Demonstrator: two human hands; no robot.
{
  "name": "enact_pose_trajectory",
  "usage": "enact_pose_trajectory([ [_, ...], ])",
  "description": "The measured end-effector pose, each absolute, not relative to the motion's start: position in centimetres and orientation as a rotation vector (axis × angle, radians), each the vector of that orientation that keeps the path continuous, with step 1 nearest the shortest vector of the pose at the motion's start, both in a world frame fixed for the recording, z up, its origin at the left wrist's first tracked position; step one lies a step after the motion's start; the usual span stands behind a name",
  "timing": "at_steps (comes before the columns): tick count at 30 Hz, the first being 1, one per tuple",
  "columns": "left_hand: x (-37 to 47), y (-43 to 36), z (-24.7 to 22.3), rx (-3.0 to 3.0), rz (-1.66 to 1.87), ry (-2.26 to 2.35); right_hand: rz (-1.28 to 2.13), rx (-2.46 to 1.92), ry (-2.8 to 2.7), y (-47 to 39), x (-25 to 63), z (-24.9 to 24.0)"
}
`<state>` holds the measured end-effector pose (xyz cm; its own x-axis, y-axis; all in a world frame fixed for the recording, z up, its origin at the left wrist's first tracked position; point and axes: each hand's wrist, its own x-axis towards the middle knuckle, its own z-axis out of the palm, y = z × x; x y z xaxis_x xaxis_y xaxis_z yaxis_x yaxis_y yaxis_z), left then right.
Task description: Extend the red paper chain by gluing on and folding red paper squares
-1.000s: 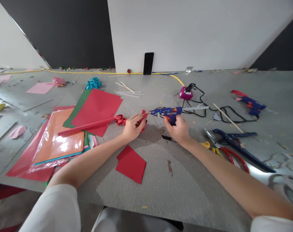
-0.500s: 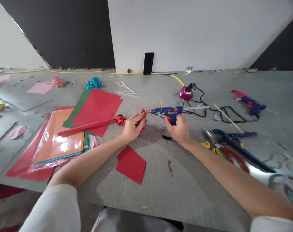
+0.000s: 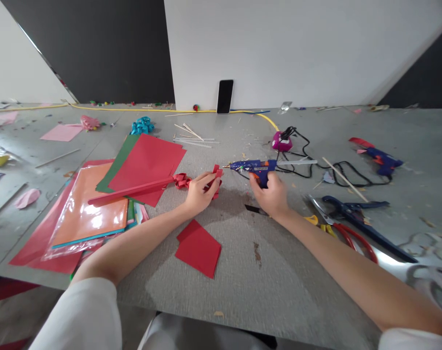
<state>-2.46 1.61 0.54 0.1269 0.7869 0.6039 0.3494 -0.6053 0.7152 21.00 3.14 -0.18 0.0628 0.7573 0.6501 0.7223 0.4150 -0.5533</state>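
Note:
My left hand [image 3: 202, 191] is closed on a red folded-paper piece [image 3: 217, 171], whose looped end sticks out past the fingertips. To the left of that hand, curled red loops [image 3: 182, 181] join a long red paper strip [image 3: 133, 191] that lies over the coloured sheets. My right hand [image 3: 270, 194] grips a blue hot glue gun [image 3: 252, 166], a clear glue stick [image 3: 297, 162] poking out of its back. The nozzle points left, a small gap away from the red paper. Below the hands lie small red paper pieces [image 3: 199, 249].
Red sheets [image 3: 148, 160] and a bagged orange sheet [image 3: 88, 204] lie left. At right are red-handled scissors [image 3: 347, 238], dark blue pliers-like tool [image 3: 363, 223], a second glue gun [image 3: 383, 161] and a purple power socket [image 3: 282, 142] with black cords. A phone [image 3: 224, 96] leans on the wall.
The glue gun's nozzle has drawn back slightly to the right, off the red paper it was touching. My left hand stays nearly still with the paper.

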Motion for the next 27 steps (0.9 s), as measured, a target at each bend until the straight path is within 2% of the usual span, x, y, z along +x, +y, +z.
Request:
enact_pose_trajectory([
  [10,-2.6,1.7,0.2,2.09,1.449,1.074,0.185,-1.63,-1.599,5.9,22.5,-0.1],
  [18,-2.8,2.0,0.2,2.055,1.438,0.996,-0.112,-1.89,-1.606,8.0,24.8,-1.0],
  [22,-2.8,2.2,0.6,1.999,1.386,0.965,-0.246,-1.672,-1.72,6.2,23.5,1.7],
  [24,-2.8,2.1,1.0,1.987,1.353,0.949,-0.063,-1.395,-1.859,4.8,21.7,3.0],
  [27,-2.6,1.7,1.6,1.995,1.324,0.918,0.435,-1.133,-1.761,2.7,18.5,3.4],
])
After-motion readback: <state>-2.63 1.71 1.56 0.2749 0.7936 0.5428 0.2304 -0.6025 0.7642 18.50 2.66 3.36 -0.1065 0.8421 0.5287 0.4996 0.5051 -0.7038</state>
